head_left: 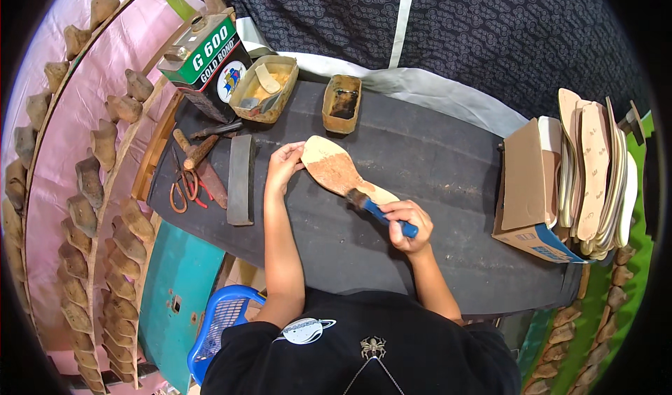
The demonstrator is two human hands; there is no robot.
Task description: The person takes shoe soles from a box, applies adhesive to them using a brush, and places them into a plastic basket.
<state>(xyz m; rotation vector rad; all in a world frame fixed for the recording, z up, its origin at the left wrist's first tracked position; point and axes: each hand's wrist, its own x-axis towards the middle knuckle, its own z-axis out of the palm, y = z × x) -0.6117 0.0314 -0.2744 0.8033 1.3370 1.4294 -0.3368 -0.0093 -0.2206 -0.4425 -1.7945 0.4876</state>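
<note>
A pale shoe insole (327, 165) lies at an angle over the dark work table (448, 185). Its middle part has a brownish, wet-looking coat, while its wide end and narrow end are lighter. My left hand (284, 164) pinches the rim of the wide end between thumb and fingers. In my right hand (411, 226) is a paintbrush (378, 213) with a blue handle, my fingers wrapped round it. The brush's dark bristles touch the insole near its narrow waist.
Beyond the insole stand a small tub (343, 104) with dark residue and a bigger tub (264, 90) beside a metal can (206, 62). Left are a hammer (199, 153), scissors (183, 185) and a grey block (241, 178). A cardboard box (532, 185) of insoles sits right.
</note>
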